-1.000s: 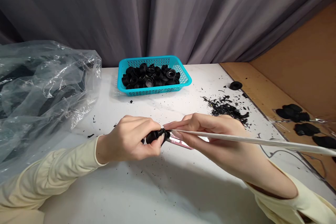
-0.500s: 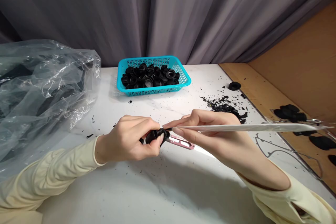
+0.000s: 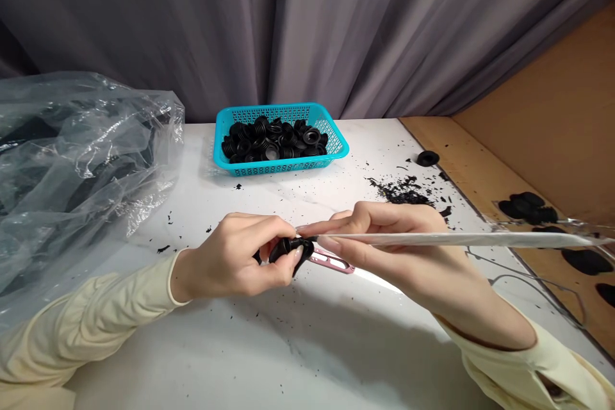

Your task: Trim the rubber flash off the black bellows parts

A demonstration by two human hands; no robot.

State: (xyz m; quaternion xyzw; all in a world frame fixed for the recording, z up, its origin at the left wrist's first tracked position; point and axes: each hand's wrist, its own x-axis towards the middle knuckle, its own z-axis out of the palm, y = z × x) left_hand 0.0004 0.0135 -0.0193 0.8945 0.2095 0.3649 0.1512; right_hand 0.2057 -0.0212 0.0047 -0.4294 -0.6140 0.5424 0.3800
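My left hand (image 3: 247,253) is closed around a black ribbed rubber piece (image 3: 300,248), thumb and index finger pinching it. Thumb and fingers of my right hand (image 3: 379,237) are closed on a long, slim, whitish tool (image 3: 432,239). Its narrow left end meets the rubber piece between my fingertips; the exact contact is hidden. The tool stretches far to the right, where its end blurs. Just behind the rubber piece, a flat pink metal tool (image 3: 331,261) with cut-out slots lies partly covered by my hands.
A blue basket (image 3: 283,170) full of black ribbed rubber pieces stands at the back. Clear plastic bagging (image 3: 96,147) covers the left. Black scraps (image 3: 403,191), a black ring (image 3: 427,158), flat black pieces (image 3: 586,261) and a thin grey wire-like outline (image 3: 533,282) are at right.
The rubber piece has shifted and turned slightly in my left fingers. My right hand and the whitish tool have moved very little, the tool's far end tilting slightly lower.
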